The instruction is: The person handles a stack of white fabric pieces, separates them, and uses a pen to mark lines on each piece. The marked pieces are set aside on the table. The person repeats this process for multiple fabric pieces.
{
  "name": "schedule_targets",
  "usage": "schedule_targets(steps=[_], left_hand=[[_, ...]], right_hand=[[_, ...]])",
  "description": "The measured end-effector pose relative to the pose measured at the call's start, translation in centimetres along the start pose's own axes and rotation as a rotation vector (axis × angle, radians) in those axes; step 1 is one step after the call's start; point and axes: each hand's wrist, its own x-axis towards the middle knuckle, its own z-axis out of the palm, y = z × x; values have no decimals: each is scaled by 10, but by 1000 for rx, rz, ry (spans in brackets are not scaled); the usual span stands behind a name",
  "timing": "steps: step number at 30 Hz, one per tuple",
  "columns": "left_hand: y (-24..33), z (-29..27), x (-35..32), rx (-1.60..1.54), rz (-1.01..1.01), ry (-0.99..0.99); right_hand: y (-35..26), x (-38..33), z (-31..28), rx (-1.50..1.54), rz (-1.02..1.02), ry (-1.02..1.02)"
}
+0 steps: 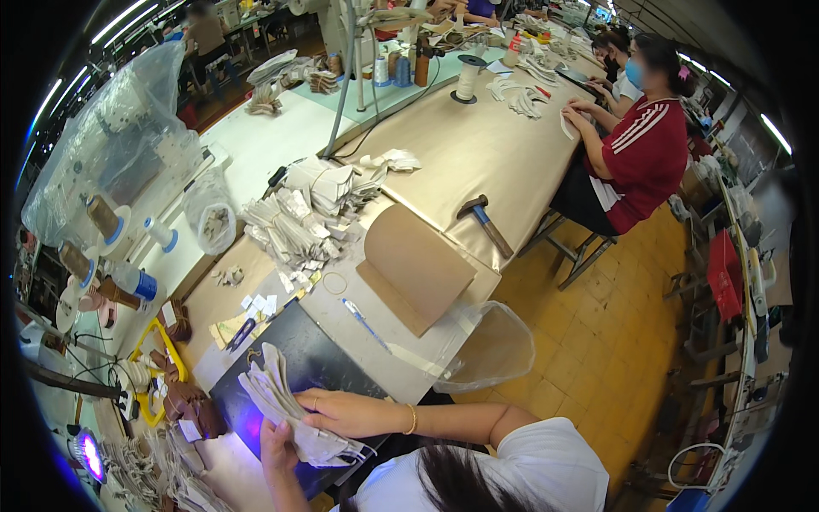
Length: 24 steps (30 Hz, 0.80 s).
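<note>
A thick bundle of long pale cut pieces (275,386), fabric or leather, is held upright at a slant above a dark board (337,354). My left hand (278,445) grips the bundle from its near left side, thumb up against the pieces. From the right, my right hand (339,413) closes on the bundle's edge, with some fingertips hidden behind it. The upper ends of the pieces fan slightly apart. Beyond the board's left edge lie small blue-handled snips (242,334). A blue pen (363,322) rests on the table past the board.
Piles of similar pale pieces (294,224) lie farther up the table, near a brown folded board (420,264) and a hammer (485,224). Thread cones (104,218) and a yellow basket (173,354) stand left. A lit purple lamp (88,455) is at lower left. Co-workers sit along the right.
</note>
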Motion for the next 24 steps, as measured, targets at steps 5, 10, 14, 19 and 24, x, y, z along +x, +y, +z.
schedule_targets(steps=[5,10,14,19,24], left_hand=[[2,6,1,4,-38,-39],[7,13,-6,-71,-171,-87],[18,-16,-10,139,-236,-83],[64,-39,-16,382,-256,19],[83,-25,13,878,-334,19]], right_hand=[[1,-7,-6,76,-57,39],[-1,-22,-12,-134,-128,24],[-33,-55,-59,-424,-188,126],[-41,-68,-183,-371,-107,438],[43,-65,-324,-499,192,934]])
